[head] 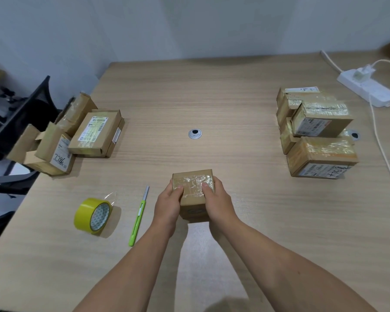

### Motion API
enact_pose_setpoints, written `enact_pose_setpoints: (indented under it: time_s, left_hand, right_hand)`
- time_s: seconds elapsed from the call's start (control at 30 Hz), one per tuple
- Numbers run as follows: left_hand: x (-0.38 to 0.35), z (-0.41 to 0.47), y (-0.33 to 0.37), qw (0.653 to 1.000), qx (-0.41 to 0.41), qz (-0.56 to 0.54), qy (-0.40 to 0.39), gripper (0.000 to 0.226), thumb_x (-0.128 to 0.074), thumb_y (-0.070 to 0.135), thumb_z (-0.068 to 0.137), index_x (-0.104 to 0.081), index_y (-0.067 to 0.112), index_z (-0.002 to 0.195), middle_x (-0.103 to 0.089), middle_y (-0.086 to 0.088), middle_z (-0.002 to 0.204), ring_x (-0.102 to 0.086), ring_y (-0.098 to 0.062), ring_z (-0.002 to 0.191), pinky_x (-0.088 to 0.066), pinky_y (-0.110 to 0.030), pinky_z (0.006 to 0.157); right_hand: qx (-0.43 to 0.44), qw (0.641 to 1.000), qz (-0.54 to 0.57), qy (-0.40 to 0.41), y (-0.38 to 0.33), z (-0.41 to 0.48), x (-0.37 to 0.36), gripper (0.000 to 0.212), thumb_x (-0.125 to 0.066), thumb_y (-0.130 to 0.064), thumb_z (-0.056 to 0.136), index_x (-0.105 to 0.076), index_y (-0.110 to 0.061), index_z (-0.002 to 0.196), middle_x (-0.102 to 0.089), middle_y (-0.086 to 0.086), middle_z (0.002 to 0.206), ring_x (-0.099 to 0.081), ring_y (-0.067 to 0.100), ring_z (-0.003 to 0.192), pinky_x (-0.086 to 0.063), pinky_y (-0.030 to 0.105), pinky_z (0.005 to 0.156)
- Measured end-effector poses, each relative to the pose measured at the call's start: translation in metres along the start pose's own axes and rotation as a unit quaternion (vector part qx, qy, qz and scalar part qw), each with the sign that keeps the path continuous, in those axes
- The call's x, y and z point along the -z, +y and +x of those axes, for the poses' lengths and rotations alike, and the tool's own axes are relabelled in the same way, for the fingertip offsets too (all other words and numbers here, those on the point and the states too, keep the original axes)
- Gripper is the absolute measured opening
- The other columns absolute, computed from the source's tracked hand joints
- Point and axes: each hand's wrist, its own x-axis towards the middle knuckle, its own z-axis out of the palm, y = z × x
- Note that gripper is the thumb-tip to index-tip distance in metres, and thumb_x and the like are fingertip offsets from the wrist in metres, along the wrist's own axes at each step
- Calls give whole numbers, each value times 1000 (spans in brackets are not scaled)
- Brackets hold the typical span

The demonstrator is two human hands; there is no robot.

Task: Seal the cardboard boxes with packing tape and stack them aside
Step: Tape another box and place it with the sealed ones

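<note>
Small brown cardboard box (193, 190), near-centre on the pale wooden table (234, 97), lies taped top up, tape running left-right; long axis unclear. Left hand (168, 206) and right hand (216, 203) grip its sides, thumbs on top.

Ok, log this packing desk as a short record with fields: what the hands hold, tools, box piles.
hands: left hand and right hand both grip the small box, thumbs on its taped top
tools: yellow tape roll and green cutter lie on the table, left of the box
right pile: taped boxes stacked
left pile: loose boxes, some flaps open
other: white power strip, far right
</note>
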Motion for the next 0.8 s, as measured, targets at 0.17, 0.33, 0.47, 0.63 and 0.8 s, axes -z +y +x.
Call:
enact_pose_setpoints:
  time_s: [0.17, 0.33, 0.47, 0.63, 0.8]
  left_hand:
    - [3, -2, 2, 997, 16, -73, -36, 32, -46, 11, 103, -66, 19, 126, -76, 3, 111, -70, -12, 102, -50, -29, 90]
    - [6, -3, 7, 991, 23, -115, -61, 33, -43, 8, 103, -65, 18, 126, -75, 4, 112, -71, -7, 101, -51, -24, 85]
    - [10, -3, 0, 997, 2, -50, -63, 37, -49, 23, 101, -61, 20, 135, -72, 5, 122, -66, -13, 116, -48, -33, 102]
    - [9, -8, -8, 994, -43, 69, -71, 55, -61, 46, 82, -55, 37, 136, -73, 12, 115, -68, -10, 107, -52, -39, 99]
    - [8, 0, -7, 996, -5, -30, -85, 42, -52, 11, 101, -55, 24, 140, -72, 0, 122, -67, -20, 115, -48, -40, 104]
  right_hand:
    - [7, 999, 46, -18, -1, -1, 2, 31, -38, -42, 106, -50, -44, 133, -62, -17, 121, -59, 4, 108, -47, 28, 87]
    - [5, 998, 62, -21, 1, 1, 4, 45, -35, -43, 107, -41, -38, 151, -51, -18, 141, -51, 6, 124, -41, 27, 99]
    - [4, 999, 47, -1, 1, 0, 5, 50, -34, -50, 105, -40, -35, 152, -47, -19, 136, -46, 7, 126, -35, 29, 108]
    - [11, 999, -32, 9, 4, 0, 2, 32, -48, -59, 97, -50, -46, 126, -61, -17, 105, -60, 8, 99, -50, 39, 95]
    - [-2, 1000, -17, 8, 6, 4, 1, 56, -37, -60, 101, -34, -41, 153, -53, -11, 140, -54, 14, 121, -43, 42, 108]
